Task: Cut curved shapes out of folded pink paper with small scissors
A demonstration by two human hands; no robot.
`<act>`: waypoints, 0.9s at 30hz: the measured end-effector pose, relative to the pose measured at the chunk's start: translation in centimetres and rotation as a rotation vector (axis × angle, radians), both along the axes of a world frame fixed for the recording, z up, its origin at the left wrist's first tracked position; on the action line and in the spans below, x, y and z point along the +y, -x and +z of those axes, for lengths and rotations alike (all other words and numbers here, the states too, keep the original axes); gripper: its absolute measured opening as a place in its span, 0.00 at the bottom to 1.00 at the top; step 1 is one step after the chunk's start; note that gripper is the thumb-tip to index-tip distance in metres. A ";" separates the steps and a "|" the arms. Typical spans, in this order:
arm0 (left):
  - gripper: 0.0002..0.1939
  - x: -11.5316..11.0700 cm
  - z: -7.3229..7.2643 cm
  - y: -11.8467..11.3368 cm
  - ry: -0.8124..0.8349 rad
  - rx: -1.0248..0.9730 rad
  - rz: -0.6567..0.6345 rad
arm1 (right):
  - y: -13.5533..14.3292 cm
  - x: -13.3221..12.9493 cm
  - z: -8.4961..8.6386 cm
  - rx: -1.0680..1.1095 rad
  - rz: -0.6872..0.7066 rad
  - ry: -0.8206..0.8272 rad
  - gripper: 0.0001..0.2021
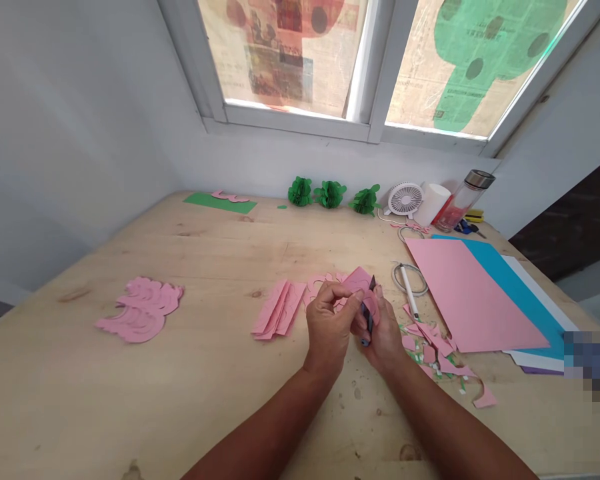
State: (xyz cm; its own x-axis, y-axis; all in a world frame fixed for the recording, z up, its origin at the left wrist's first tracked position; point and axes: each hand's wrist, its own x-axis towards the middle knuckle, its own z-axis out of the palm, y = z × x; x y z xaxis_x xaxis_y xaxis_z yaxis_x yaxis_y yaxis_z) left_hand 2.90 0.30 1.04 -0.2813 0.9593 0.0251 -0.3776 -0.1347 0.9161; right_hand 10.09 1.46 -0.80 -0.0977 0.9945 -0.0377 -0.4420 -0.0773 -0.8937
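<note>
Both hands are close together above the middle of the table. My left hand (330,323) pinches a pink paper piece (359,277) that has curved outlines on it. My right hand (384,333) is closed around a dark slim tool (373,285), probably a cutter, whose tip points up and away beside the paper. Just left of the hands lie folded pink strips (279,310) with drawn curves. Farther left is a pile of cut scalloped pink shapes (143,310). Pink scraps (433,343) are scattered to the right of my right hand.
Large pink sheets (475,293) lie over blue and white ones at the right. A white pen (409,290) lies near them. Along the back stand green paper ornaments (330,193), a small fan (405,199) and a bottle (465,200); a green strip (220,202) lies back left.
</note>
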 end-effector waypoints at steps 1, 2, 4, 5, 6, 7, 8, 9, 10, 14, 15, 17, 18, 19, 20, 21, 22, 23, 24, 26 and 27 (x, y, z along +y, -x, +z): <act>0.11 0.0 0.1 0.0 -0.003 -0.017 -0.024 | 0.0 0.0 0.0 -0.003 -0.003 0.004 0.27; 0.11 -0.1 0.1 0.0 -0.004 -0.032 -0.049 | 0.0 -0.1 0.0 0.000 -0.003 0.007 0.27; 0.11 -0.2 0.2 0.0 -0.004 -0.046 -0.070 | 0.1 -0.1 0.1 0.017 0.003 0.008 0.27; 0.11 -0.2 0.3 0.0 -0.002 -0.046 -0.067 | 0.1 -0.1 0.1 0.024 0.004 0.008 0.27; 0.11 -0.2 0.3 0.0 0.001 -0.046 -0.066 | 0.1 -0.2 0.1 0.027 0.004 0.010 0.27; 0.11 -0.2 0.3 0.0 0.004 -0.044 -0.068 | 0.1 -0.2 0.1 0.025 0.000 0.011 0.27; 0.11 -0.2 0.3 0.0 0.008 -0.042 -0.069 | 0.1 -0.2 0.1 0.020 -0.005 0.014 0.27; 0.11 -0.1 0.2 0.0 0.013 -0.039 -0.068 | 0.1 -0.1 0.1 0.015 -0.007 0.017 0.27; 0.12 -0.1 0.2 0.0 0.017 -0.033 -0.068 | 0.1 -0.1 0.1 0.011 -0.005 0.021 0.27; 0.12 0.0 0.0 0.0 0.027 -0.002 -0.059 | 0.1 0.0 -0.2 0.016 0.004 0.034 0.27; 0.12 0.0 0.0 0.0 0.028 0.004 -0.054 | 0.1 0.0 -0.2 0.022 0.006 0.032 0.27; 0.12 0.0 0.1 0.0 0.023 0.016 -0.035 | 0.1 0.0 -0.3 0.032 0.006 0.023 0.27; 0.12 0.0 0.1 0.0 0.019 0.023 -0.025 | 0.1 0.0 -0.3 0.033 0.003 0.019 0.27; 0.12 0.0 0.2 0.1 0.018 0.030 -0.018 | 0.1 0.0 -0.4 0.031 -0.001 0.019 0.26; 0.12 0.0 0.3 0.1 0.021 0.035 -0.013 | 0.1 0.0 -0.4 0.029 -0.008 0.021 0.26; 0.12 -0.1 0.4 0.1 0.028 0.036 -0.012 | 0.1 0.0 -0.4 0.027 -0.015 0.024 0.26; 0.12 -0.1 0.5 0.1 0.036 0.035 -0.012 | 0.1 0.0 -0.4 0.025 -0.022 0.027 0.26; 0.12 -0.1 0.6 0.1 0.043 0.031 -0.013 | 0.1 0.0 -0.4 0.025 -0.027 0.029 0.26; 0.12 -0.1 0.7 0.1 0.046 0.025 -0.018 | 0.1 0.0 -0.4 0.025 -0.031 0.028 0.26; 0.13 -0.1 0.8 0.1 0.046 0.015 -0.030 | 0.1 0.0 -0.4 0.023 -0.032 0.026 0.26; 0.12 -0.1 0.8 0.0 0.046 0.013 -0.035 | 0.1 0.0 -0.4 0.021 -0.031 0.025 0.26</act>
State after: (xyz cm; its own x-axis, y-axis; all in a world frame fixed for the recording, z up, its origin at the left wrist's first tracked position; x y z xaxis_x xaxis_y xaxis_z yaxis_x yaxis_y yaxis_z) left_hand 2.86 0.16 1.81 -0.2470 0.9689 -0.0159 -0.3697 -0.0790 0.9258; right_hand 9.97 1.48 -1.22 -0.0677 0.9959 -0.0606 -0.4630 -0.0852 -0.8822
